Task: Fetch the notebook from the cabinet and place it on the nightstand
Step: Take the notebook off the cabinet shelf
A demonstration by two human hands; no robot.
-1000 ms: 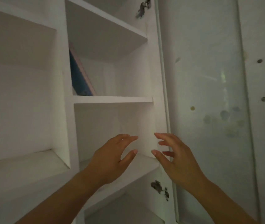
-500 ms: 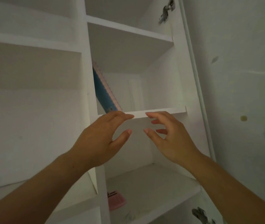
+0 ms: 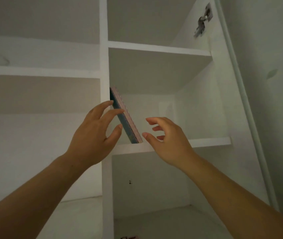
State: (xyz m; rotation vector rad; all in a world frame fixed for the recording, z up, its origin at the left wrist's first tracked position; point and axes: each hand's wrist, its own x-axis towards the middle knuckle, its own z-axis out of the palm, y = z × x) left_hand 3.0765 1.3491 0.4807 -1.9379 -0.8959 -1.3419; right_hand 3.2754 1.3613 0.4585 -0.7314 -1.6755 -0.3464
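A thin notebook [image 3: 126, 121] with a blue cover and pinkish page edge leans tilted against the white divider of the open cabinet, its lower end resting on a shelf [image 3: 209, 141]. My left hand [image 3: 95, 133] is raised at the notebook's left side, fingers spread, fingertips at or touching its cover. My right hand [image 3: 167, 138] hovers just right of the notebook's lower end, fingers apart, holding nothing. The nightstand is out of view.
The white cabinet has several bare shelves and a vertical divider [image 3: 104, 69]. Its open door [image 3: 264, 83] stands at the right, with a metal hinge [image 3: 202, 25] above. A small pink object [image 3: 128, 237] lies at the bottom edge.
Both hands have risen from below the shelf edge up to the notebook's height. The left hand has reached the notebook's cover; the view has tilted upward.
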